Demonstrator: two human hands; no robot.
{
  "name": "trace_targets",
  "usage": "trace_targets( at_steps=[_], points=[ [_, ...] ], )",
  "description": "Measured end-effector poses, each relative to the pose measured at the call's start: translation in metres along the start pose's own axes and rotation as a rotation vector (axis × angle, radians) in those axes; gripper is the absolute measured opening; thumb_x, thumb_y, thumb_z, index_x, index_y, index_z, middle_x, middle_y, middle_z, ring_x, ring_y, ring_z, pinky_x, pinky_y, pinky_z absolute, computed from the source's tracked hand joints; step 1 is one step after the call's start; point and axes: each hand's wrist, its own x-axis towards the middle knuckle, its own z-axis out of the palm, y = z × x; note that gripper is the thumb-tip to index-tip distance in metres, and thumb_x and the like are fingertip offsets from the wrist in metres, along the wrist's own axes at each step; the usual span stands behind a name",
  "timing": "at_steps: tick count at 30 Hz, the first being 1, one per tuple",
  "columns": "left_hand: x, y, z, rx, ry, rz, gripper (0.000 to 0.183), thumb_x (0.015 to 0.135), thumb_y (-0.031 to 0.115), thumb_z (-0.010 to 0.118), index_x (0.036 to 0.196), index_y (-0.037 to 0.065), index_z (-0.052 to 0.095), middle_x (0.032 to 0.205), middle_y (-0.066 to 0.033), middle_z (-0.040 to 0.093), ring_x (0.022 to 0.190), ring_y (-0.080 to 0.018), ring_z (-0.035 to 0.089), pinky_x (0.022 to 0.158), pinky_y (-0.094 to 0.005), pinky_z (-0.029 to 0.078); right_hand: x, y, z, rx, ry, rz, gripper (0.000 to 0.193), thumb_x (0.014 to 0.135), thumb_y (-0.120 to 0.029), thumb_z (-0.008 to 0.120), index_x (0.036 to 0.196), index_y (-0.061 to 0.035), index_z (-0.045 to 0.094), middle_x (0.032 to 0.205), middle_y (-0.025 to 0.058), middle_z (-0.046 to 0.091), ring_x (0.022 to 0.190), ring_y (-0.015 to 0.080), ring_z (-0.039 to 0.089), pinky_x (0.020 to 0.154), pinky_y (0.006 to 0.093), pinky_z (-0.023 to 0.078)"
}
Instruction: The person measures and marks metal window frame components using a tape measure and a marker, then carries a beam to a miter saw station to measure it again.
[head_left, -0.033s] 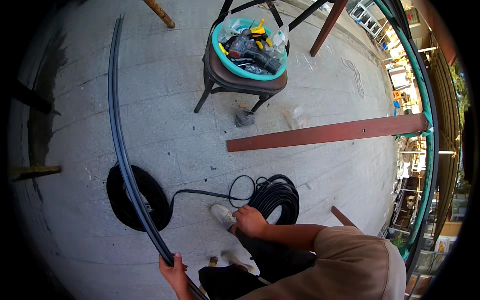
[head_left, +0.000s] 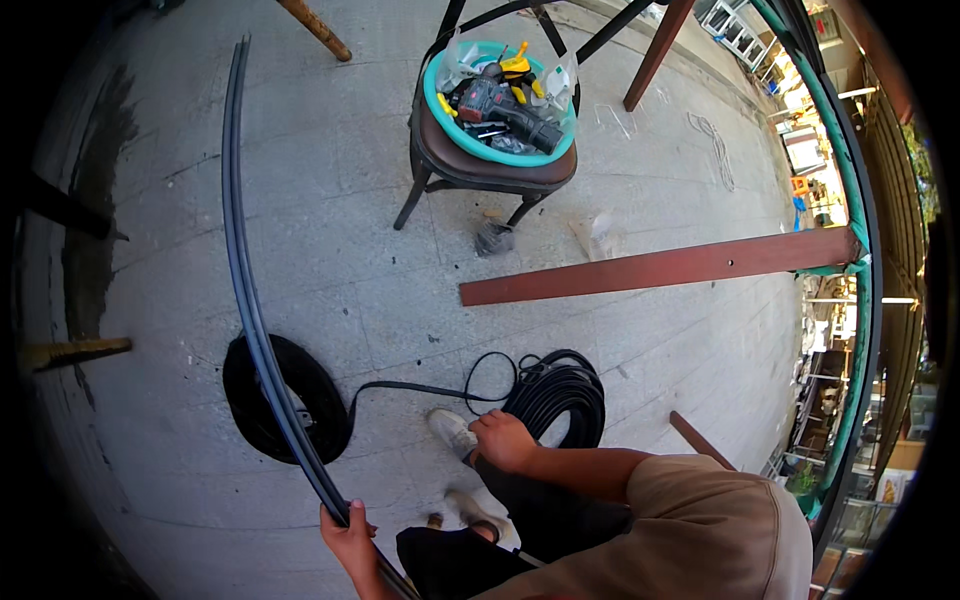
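Note:
My left hand (head_left: 350,540) is closed round the near end of long, thin dark grey strips (head_left: 246,250). They lie side by side and run up the left of the view, passing over a black coil (head_left: 240,400) on the ground. My right hand (head_left: 504,441) is closed above my bent knee, its fingers curled inward; whether anything is inside them is hidden. Just beyond it lies a larger coil of flat black strip (head_left: 588,390). A length of this strip (head_left: 415,385) runs left to the other coil.
A chair (head_left: 490,172) bears a turquoise basin (head_left: 432,95) with a cordless drill (head_left: 505,112) and yellow-handled tools. A red-brown beam (head_left: 660,268) crosses on the right, joining a green-wrapped rail (head_left: 855,190). Wooden poles (head_left: 315,28) stand at the far left.
The whole view has shifted slightly, so the ground, chair and coils sit a little further right. Both hands keep nearly the same place and grip.

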Motion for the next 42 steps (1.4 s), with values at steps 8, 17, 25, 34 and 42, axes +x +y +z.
trace_targets(
  at_steps=[8,17,25,34,42],
  points=[
    [0.05,0.107,0.009,-0.019,-0.085,0.023,0.017,0.097,0.01,0.072,0.096,0.003,0.057,0.063,-0.0015,0.054,0.044,-0.0101,0.049,0.043,-0.0279,0.044,0.151,0.019,-0.164,0.291,0.602,0.278,0.051,0.091,-0.02,0.072,0.138,-0.005,0.056,0.114,0.0215,0.067,0.111,0.0411,0.064,0.09,0.0492,0.054],
    [0.11,0.192,0.01,0.022,-0.098,0.005,0.028,0.093,0.015,0.079,0.102,-0.001,0.058,0.064,-0.0044,0.057,0.043,-0.0133,0.05,0.041,-0.0314,0.045,0.346,0.103,-0.444,0.085,0.554,0.858,0.052,0.095,-0.038,0.067,0.134,-0.0021,0.063,0.126,0.0226,0.07,0.114,0.0405,0.068,0.093,0.0506,0.056],
    [0.138,0.255,-0.008,-0.018,-0.184,0.063,0.028,0.094,0.017,0.078,0.098,0.0,0.056,0.061,-0.0049,0.056,0.041,-0.0131,0.05,0.041,-0.0306,0.048,0.4,0.184,-0.456,-0.093,0.219,0.805,0.039,0.099,-0.033,0.055,0.107,-0.004,0.08,0.116,0.0223,0.075,0.111,0.0404,0.072,0.096,0.0496,0.057],
    [0.128,0.324,-0.005,-0.03,-0.263,0.066,0.027,0.096,0.017,0.076,0.101,0.0,0.056,0.061,-0.0038,0.056,0.042,-0.0123,0.051,0.042,-0.0304,0.049,0.271,0.103,-0.498,0.283,0.595,0.848,0.05,0.101,-0.037,0.055,0.098,0.0096,0.072,0.102,0.0373,0.07,0.101,0.0533,0.068,0.088,0.0562,0.054],
    [0.074,0.408,-0.006,0.035,-0.223,0.096,0.023,0.096,0.017,0.077,0.097,0.002,0.058,0.06,-0.0026,0.055,0.044,-0.0123,0.051,0.042,-0.0307,0.048,0.166,0.032,-0.489,0.934,0.531,0.663,0.044,0.106,-0.039,0.059,0.102,0.0041,0.064,0.081,0.0164,0.066,0.068,0.0269,0.065,0.066,0.0438,0.053]
  ],
)
